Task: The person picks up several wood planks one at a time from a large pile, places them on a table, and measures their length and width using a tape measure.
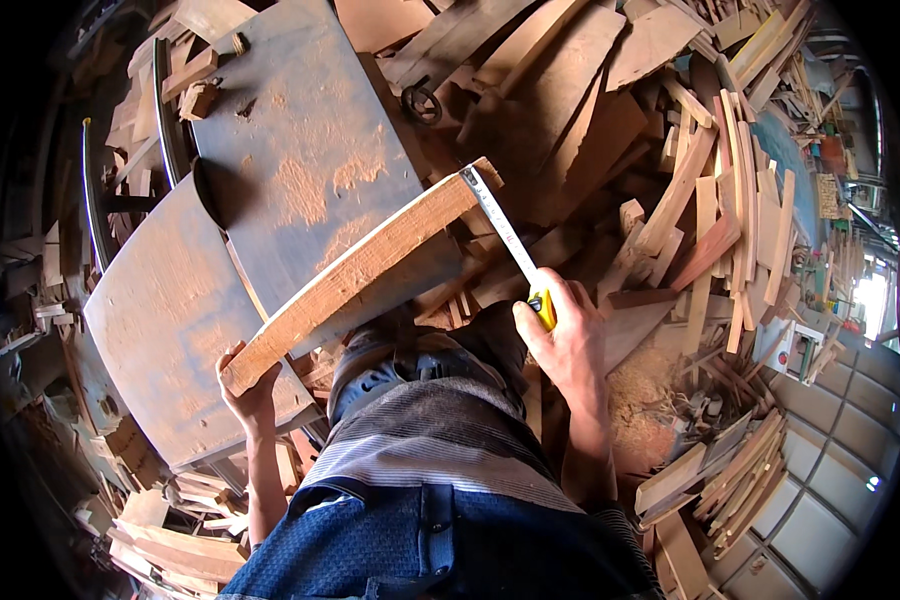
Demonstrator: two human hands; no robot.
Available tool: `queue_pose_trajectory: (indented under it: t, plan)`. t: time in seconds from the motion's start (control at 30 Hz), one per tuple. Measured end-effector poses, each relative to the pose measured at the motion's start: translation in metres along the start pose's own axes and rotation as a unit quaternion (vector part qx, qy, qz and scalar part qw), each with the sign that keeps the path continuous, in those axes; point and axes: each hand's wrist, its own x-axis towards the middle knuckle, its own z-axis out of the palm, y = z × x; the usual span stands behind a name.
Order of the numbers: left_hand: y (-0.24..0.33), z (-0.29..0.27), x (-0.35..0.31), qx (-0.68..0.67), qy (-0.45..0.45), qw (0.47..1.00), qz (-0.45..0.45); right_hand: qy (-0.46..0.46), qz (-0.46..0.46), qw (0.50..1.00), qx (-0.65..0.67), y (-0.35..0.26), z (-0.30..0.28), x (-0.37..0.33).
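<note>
My left hand (250, 395) is closed round the near end of a long, slightly curved wooden board (355, 270). The board slants up and to the right above a grey metal machine table (330, 110) dusted with sawdust. In my right hand (567, 340) is a yellow tape measure (542, 308), gripped between thumb and fingers. Its white blade (500, 225) is pulled out, and the tip meets the board's far end. Most of the tape's case is hidden by my fingers.
A second sawdust-covered metal table (170, 310) adjoins on the left. Beyond the machine lie heaped wooden offcuts (560, 90). Stacked curved strips (740, 210) stand at the right, with more pieces (740, 480) below them. A small handwheel (422, 102) sits at the table's right side.
</note>
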Motion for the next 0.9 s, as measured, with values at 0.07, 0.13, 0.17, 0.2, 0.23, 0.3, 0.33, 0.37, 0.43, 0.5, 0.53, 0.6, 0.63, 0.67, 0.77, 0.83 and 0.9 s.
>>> queue_pose_trajectory:
  t: [0.07, 0.13, 0.17, 0.2, 0.23, 0.3, 0.33, 0.37, 0.43, 0.5, 0.53, 0.6, 0.63, 0.67, 0.77, 0.83, 0.9]
  plan:
    - [-0.003, -0.003, 0.000, -0.003, -0.007, 1.000, 0.006, 0.006, -0.002, 1.000, -0.003, 0.000, 0.001, 0.000]
    - [0.005, -0.006, -0.002, -0.052, -0.025, 0.998, -0.018, 0.003, 0.000, 1.000, -0.012, -0.003, 0.001, 0.000]
    - [0.010, -0.008, -0.003, -0.077, -0.033, 0.996, -0.031, 0.000, 0.001, 1.000, -0.017, -0.004, 0.001, 0.001]
    - [0.014, -0.013, -0.002, -0.062, -0.054, 0.997, -0.010, 0.002, 0.002, 1.000, -0.011, -0.005, 0.003, 0.001]
    - [0.018, -0.019, -0.002, -0.048, -0.075, 0.996, 0.011, 0.004, 0.002, 1.000, -0.004, -0.004, 0.004, 0.002]
    - [0.032, -0.026, 0.005, -0.001, -0.099, 0.993, 0.062, 0.003, 0.004, 1.000, 0.014, -0.002, 0.006, 0.002]
    - [0.043, -0.028, 0.009, 0.047, -0.123, 0.988, 0.081, -0.003, 0.003, 1.000, 0.026, -0.001, 0.006, 0.001]
    - [0.056, -0.030, 0.016, 0.095, -0.147, 0.980, 0.099, -0.008, 0.003, 0.999, 0.038, 0.001, 0.006, 0.000]
    - [0.098, -0.022, 0.035, 0.252, -0.202, 0.936, 0.138, -0.028, 0.053, 0.972, 0.227, 0.019, 0.015, -0.008]
    - [0.140, 0.004, 0.052, 0.347, -0.268, 0.879, 0.184, -0.039, 0.155, 0.869, 0.468, 0.004, 0.012, -0.012]
    - [0.155, 0.019, 0.060, 0.379, -0.303, 0.850, 0.206, -0.002, 0.181, 0.844, 0.504, 0.004, 0.019, -0.016]
    - [0.175, 0.051, 0.075, 0.415, -0.362, 0.813, 0.187, 0.031, 0.212, 0.790, 0.574, 0.004, 0.026, -0.022]
    - [0.180, 0.069, 0.078, 0.406, -0.370, 0.808, 0.211, 0.030, 0.229, 0.796, 0.559, 0.006, 0.028, -0.026]
    - [0.185, 0.086, 0.081, 0.397, -0.381, 0.801, 0.237, 0.033, 0.248, 0.800, 0.546, 0.010, 0.030, -0.031]
    - [0.192, 0.131, 0.088, 0.386, -0.409, 0.809, 0.169, 0.062, 0.306, 0.815, 0.488, 0.028, 0.041, -0.064]
    - [0.201, 0.153, 0.082, 0.415, -0.431, 0.787, 0.148, 0.067, 0.339, 0.833, 0.432, 0.046, 0.053, -0.095]
    - [0.188, 0.159, 0.078, 0.458, -0.418, 0.767, 0.167, 0.086, 0.384, 0.835, 0.384, 0.068, 0.078, -0.131]
